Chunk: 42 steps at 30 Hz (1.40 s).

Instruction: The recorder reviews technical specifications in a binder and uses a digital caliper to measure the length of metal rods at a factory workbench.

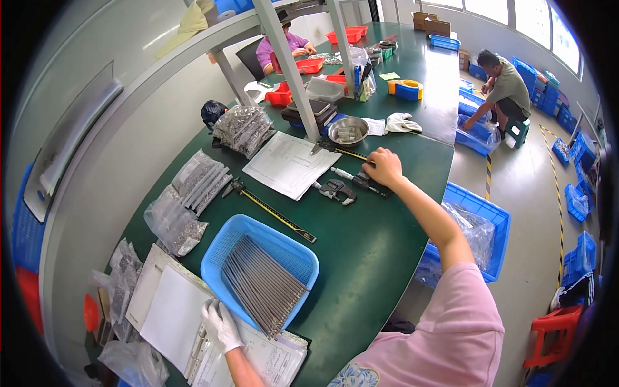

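my left hand (220,324) wears smooth white cloth, resting on matt paper (173,316) beside dull metal rods (263,290) in a blue plastic basket (227,240).

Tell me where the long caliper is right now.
Head view: the long caliper lies diagonally on the green table, between the blue basket of rods and the paper sheet.

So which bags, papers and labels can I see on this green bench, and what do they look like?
Clear plastic bags of small grey metal parts: left of the long caliper, crinkled.
More such bags: heaped by the white post.
White printed sheet: bench middle, rectangular.
White papers: beside the left hand, near the blue basket.
Pale green note: far end, small and square.
Right hand: on a dark measuring tool.
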Available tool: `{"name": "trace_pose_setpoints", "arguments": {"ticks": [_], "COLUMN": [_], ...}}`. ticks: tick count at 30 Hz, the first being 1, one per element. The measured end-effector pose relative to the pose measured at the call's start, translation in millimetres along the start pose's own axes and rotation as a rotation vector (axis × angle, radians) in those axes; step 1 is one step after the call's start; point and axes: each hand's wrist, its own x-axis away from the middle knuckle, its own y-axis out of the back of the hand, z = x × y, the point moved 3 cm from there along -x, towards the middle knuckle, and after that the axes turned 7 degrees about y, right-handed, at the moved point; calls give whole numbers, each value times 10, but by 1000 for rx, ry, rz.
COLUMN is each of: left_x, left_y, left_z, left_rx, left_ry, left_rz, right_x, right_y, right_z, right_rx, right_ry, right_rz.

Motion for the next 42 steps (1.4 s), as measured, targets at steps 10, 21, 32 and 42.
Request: {"name": "trace_pose_setpoints", "arguments": {"ticks": [10, 21, 32, 42], "left_x": [-21, 7, -17, 8], "left_y": [25, -42, 24, 12], "left_z": [6, 2, -46, -9], "left_rx": [-3, -6, -16, -28], "left_ry": [21, 3, 11, 22], "left_rz": [-12, -25, -17, -31], "right_x": [267, -135, 478, 349], "right_y": [-41, -433, -177, -202], "right_z": [219, 384, 882, 739], "right_rx": [-123, 44, -249, -148], "right_ry": [296, 154, 304, 314], "right_rz": [10, -124, 26, -94]}}
